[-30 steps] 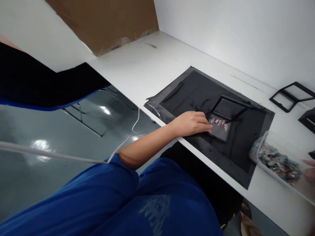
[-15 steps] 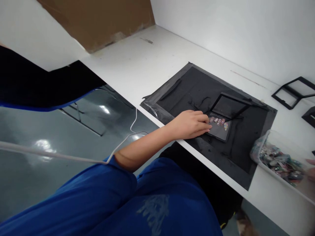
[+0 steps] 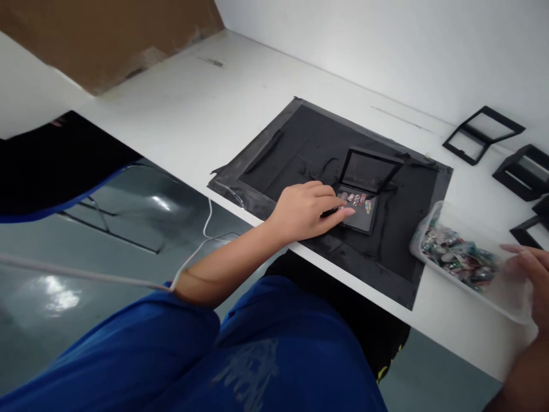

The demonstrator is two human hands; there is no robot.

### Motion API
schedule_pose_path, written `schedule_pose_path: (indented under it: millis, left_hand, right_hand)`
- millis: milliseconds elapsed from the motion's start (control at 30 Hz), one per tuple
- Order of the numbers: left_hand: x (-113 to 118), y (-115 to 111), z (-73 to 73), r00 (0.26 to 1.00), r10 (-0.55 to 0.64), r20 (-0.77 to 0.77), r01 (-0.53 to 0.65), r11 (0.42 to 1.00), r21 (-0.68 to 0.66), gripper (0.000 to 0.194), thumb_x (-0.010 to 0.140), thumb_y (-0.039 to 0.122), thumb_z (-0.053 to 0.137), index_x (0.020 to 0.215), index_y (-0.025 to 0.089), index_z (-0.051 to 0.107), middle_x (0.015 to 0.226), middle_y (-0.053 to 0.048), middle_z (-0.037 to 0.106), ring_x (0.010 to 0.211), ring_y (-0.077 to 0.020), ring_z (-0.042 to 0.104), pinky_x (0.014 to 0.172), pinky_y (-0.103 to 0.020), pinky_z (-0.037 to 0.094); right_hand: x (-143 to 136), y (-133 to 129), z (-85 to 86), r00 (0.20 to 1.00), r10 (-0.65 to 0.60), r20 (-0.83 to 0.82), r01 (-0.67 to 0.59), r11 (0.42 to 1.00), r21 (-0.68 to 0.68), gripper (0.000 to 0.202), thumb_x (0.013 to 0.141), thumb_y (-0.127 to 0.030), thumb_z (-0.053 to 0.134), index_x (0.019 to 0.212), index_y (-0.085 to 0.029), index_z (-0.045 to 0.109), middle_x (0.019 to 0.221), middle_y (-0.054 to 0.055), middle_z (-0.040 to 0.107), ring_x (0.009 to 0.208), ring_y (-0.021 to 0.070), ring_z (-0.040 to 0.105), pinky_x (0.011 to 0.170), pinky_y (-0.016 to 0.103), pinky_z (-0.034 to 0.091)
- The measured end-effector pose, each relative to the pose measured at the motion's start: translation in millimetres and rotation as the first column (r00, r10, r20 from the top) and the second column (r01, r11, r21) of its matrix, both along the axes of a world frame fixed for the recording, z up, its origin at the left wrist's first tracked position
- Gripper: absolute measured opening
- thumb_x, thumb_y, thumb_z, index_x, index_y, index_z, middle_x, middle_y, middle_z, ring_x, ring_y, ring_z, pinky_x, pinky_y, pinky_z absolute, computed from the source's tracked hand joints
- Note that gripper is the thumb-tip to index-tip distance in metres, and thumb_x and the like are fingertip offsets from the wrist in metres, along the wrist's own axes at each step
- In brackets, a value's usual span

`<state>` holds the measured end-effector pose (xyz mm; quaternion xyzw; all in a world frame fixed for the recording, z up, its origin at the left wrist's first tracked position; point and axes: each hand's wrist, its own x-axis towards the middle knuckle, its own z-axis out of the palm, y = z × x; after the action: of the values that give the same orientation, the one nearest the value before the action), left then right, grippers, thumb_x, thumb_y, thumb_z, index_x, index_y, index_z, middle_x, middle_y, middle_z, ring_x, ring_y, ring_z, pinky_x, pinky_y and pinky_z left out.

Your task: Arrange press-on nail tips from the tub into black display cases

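Note:
My left hand (image 3: pixel 306 212) lies at the left side of a small black case (image 3: pixel 362 226). Its thumb reaches over the case's grey bed, apart from the curled fingers, which partly hide that edge. The case stands with its clear-windowed lid (image 3: pixel 369 170) raised. A row of decorated press-on nails (image 3: pixel 357 199) lies in the bed, several pink and one multicoloured. At the right edge of view, my right hand (image 3: pixel 534 277) has its fingers stretched over the end of a clear plastic box (image 3: pixel 514 306). Small shiny packets (image 3: pixel 458 257) fill part of this box.
A black mat (image 3: pixel 274 166) lies under the case on the white table (image 3: pixel 171 114). More black cases (image 3: pixel 525 171) and an opened windowed case (image 3: pixel 467 146) stand at the right. A white cable (image 3: pixel 107 277) crosses on the left, near a blue-edged black chair (image 3: pixel 55 171).
The view has shifted, bringing more of my right hand and the black cases into sight. My left thumb and fingers, close together before, are now spread apart at the case.

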<state>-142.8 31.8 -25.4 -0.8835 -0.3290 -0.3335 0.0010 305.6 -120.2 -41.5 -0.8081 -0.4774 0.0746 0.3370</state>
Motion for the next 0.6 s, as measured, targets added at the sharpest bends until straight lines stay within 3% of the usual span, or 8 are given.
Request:
schedule_pose_path:
  millis: [100,167,233,333,400,467,600]
  left_hand:
    - [9,-5,12.5,0.992,-0.067,0.103,0.058,0.994,0.092,0.024,0.095,0.041,0.064,0.09,0.022,0.077,0.081,0.002,0.076,0.07,-0.0079,0.066,0.061,-0.02,0.047]
    - [24,-9,23.6,0.974,-0.179,0.138,0.16,0.978,0.137,0.022,0.094,0.042,0.065,0.092,0.023,0.077,0.082,0.002,0.075,0.071,-0.008,0.065,0.064,-0.02,0.049]
    - [49,-15,35.6,0.938,-0.329,0.114,0.311,0.939,0.147,0.027,0.094,0.047,0.063,0.095,0.023,0.077,0.085,0.002,0.076,0.074,-0.0098,0.065,0.068,-0.023,0.051]
    - [97,-23,52.8,0.874,-0.487,0.001,0.486,0.872,0.054,0.041,0.101,0.052,0.048,0.095,0.024,0.077,0.097,-0.002,0.076,0.087,-0.0149,0.065,0.071,-0.028,0.05]
    - [129,-29,61.3,0.849,-0.512,-0.132,0.512,0.858,-0.036,0.041,0.104,0.037,0.04,0.095,0.022,0.077,0.108,-0.004,0.076,0.101,-0.0199,0.065,0.072,-0.032,0.048]
    - [156,-33,64.9,0.814,-0.528,-0.242,0.52,0.848,-0.098,0.032,0.099,0.02,0.043,0.101,0.02,0.076,0.119,-0.006,0.073,0.108,-0.023,0.064,0.07,-0.035,0.045]
    - [188,-35,56.5,0.779,-0.531,-0.333,0.493,0.847,-0.197,0.029,0.092,0.011,0.048,0.1,0.017,0.075,0.117,-0.009,0.073,0.102,-0.0254,0.067,0.061,-0.035,0.036]
  right_hand:
    - [-15,3,8.7,0.997,-0.027,-0.067,0.028,1.0,0.011,0.03,0.084,-0.058,0.068,0.104,-0.038,0.079,0.08,0.003,0.068,0.076,0.0252,0.061,0.066,0.041,0.045]
    - [-21,5,11.8,0.995,-0.019,-0.093,0.021,1.0,0.02,0.03,0.084,-0.057,0.068,0.101,-0.034,0.079,0.078,0.003,0.067,0.074,0.0227,0.059,0.068,0.039,0.044]
    - [-24,7,12.9,0.993,0.002,-0.118,0.001,1.0,0.026,0.031,0.085,-0.056,0.067,0.099,-0.031,0.08,0.078,0.002,0.067,0.073,0.0203,0.057,0.069,0.037,0.043]
    - [-27,8,12.7,0.986,0.044,-0.159,-0.04,0.999,0.029,0.034,0.085,-0.058,0.066,0.097,-0.028,0.079,0.074,0.001,0.064,0.07,0.0174,0.055,0.068,0.034,0.042]
    - [-28,7,12.4,0.983,0.061,-0.173,-0.057,0.998,0.029,0.039,0.084,-0.061,0.066,0.097,-0.027,0.079,0.072,0.0,0.063,0.069,0.0169,0.055,0.066,0.033,0.041]
    - [-29,7,12.2,0.984,0.06,-0.169,-0.056,0.998,0.03,0.041,0.082,-0.063,0.068,0.097,-0.027,0.079,0.074,0.001,0.064,0.07,0.0168,0.055,0.065,0.032,0.041]
    - [-32,8,12.5,0.983,0.065,-0.173,-0.064,0.998,0.009,0.04,0.082,-0.062,0.069,0.098,-0.027,0.078,0.079,0.0,0.067,0.073,0.0154,0.057,0.066,0.029,0.041]
